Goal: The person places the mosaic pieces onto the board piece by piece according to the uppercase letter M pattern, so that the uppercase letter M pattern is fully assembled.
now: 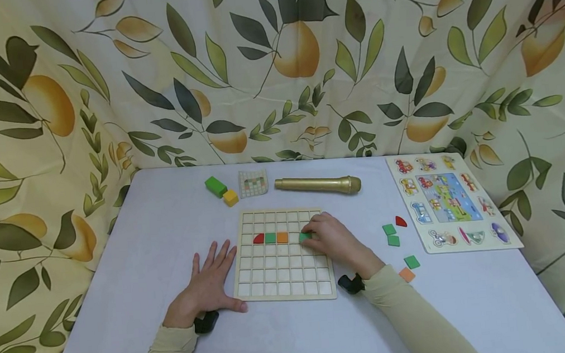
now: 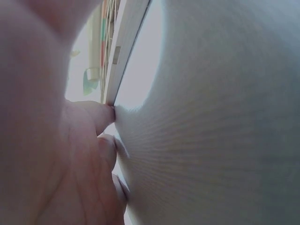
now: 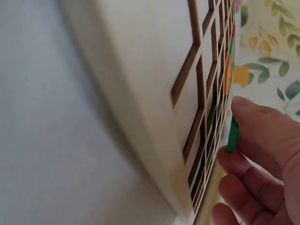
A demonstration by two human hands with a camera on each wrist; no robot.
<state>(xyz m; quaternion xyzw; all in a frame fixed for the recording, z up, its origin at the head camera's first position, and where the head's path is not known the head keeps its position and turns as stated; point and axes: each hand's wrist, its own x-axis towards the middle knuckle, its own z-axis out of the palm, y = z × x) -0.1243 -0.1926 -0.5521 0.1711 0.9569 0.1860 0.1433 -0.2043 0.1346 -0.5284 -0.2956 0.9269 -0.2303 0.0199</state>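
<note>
A wooden grid board (image 1: 286,298) lies on the white table. In one of its rows sit a red quarter-round piece (image 1: 259,238), a green square (image 1: 270,238) and an orange square (image 1: 282,237), side by side. Further right over the same row, the right hand (image 1: 336,242) pinches a green piece (image 1: 304,236); the right wrist view shows that green piece (image 3: 233,134) edge-on between thumb and fingers of the hand (image 3: 262,154). With fingers spread, the left hand (image 1: 206,287) rests flat on the table at the board's left edge, its thumb near the lower left corner.
Behind the board are a green block (image 1: 215,187), a yellow cube (image 1: 230,198), a small patterned card (image 1: 253,183) and a gold microphone (image 1: 317,185). To the right lie loose green squares (image 1: 393,241), a red piece (image 1: 401,221), an orange square (image 1: 406,275) and a picture puzzle board (image 1: 457,244).
</note>
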